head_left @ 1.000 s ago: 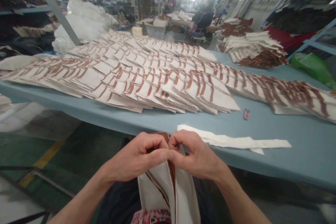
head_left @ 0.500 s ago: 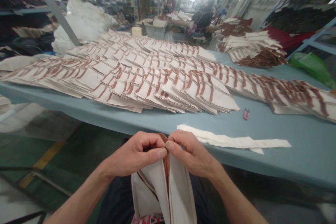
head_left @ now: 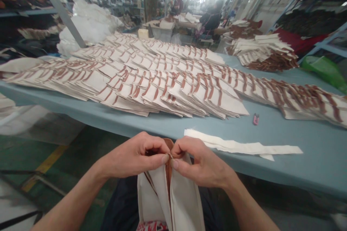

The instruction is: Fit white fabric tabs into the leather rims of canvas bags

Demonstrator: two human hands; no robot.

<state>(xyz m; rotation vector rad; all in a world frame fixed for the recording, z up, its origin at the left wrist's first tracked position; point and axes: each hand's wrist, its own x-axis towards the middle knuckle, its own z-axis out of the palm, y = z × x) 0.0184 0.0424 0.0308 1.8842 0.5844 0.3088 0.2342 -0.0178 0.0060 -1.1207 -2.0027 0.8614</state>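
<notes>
Over my lap hangs a cream fabric piece (head_left: pixel 185 202) with brown lining or trim showing along its middle slit; red lettering shows near its bottom. My left hand (head_left: pixel 135 155) pinches its top edge between thumb and forefinger. Close beside it, my right hand (head_left: pixel 202 160) pinches the same edge, thumb tip almost touching the left one. What exactly lies between the fingertips is too small to make out. Just beyond my right hand, cream fabric strips (head_left: pixel 238 146) lie along the table's front edge. A small pink thread snipper (head_left: pixel 255 119) rests farther back.
The blue-covered table (head_left: pixel 298 166) carries long overlapping rows of cream pieces with brown strips (head_left: pixel 162 90). Another pile of cream and brown pieces (head_left: pixel 265 50) sits back right, near a green bag (head_left: pixel 322 70). A metal post (head_left: pixel 59 11) stands left. A person (head_left: pixel 211 18) sits in the background.
My hands have shifted slightly at the fabric's top edge, the right thumb now a little lower. Both still pinch the piece. The view has moved slightly.
</notes>
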